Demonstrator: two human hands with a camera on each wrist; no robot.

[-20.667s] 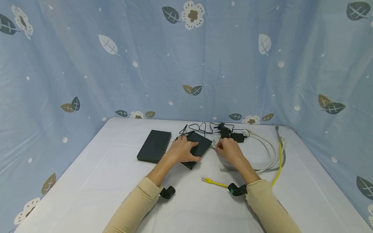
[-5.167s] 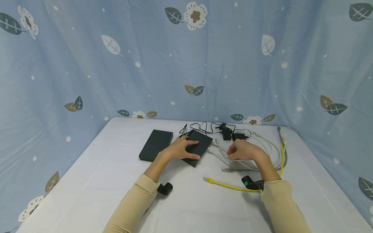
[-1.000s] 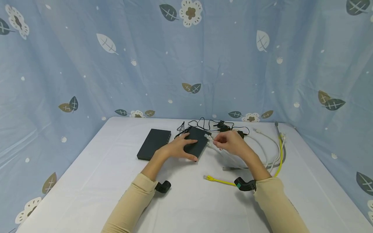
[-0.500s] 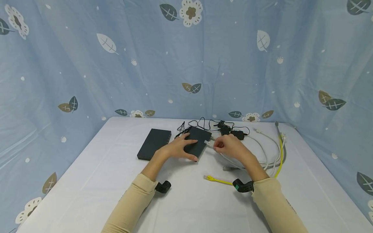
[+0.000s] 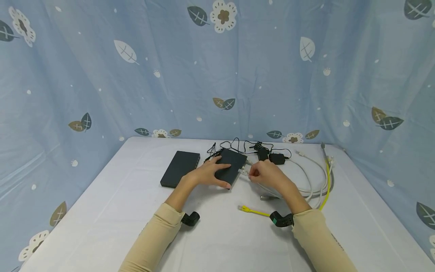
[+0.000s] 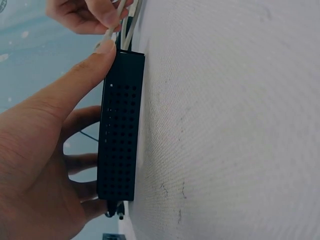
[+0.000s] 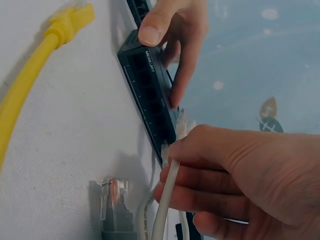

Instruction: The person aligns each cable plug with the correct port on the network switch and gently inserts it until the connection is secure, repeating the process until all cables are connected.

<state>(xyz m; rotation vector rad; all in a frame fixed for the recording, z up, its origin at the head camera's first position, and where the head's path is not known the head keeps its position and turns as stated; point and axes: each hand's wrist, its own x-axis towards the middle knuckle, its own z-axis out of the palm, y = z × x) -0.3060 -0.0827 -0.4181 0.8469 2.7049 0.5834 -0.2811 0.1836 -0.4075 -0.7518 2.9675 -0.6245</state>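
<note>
My left hand (image 5: 208, 173) lies spread on a black network switch (image 5: 231, 170), with thumb and fingers against its top. Row of ports on the switch (image 7: 150, 95) faces right. Between thumb and fingertips, my right hand (image 5: 268, 175) pinches a white Ethernet cable (image 7: 169, 195) just behind its plug. That clear plug (image 5: 242, 172) is beside the port side; whether it touches a port I cannot tell. Another plug (image 7: 165, 152) sits at the port row's far end. Thumb and fingers of the left hand (image 6: 60, 120) also show against the switch in the left wrist view.
A second black switch (image 5: 180, 169) lies to the left. Black power adapters (image 5: 276, 158) with thin leads lie behind. A yellow cable (image 5: 253, 211) lies in front, a grey plug (image 7: 116, 210) near the right hand. White and grey cables (image 5: 309, 181) loop at the right.
Over the last second my right hand has brought the cable's plug down and toward me, from above the switch's top to its port side. The left hand has stayed on the switch.
</note>
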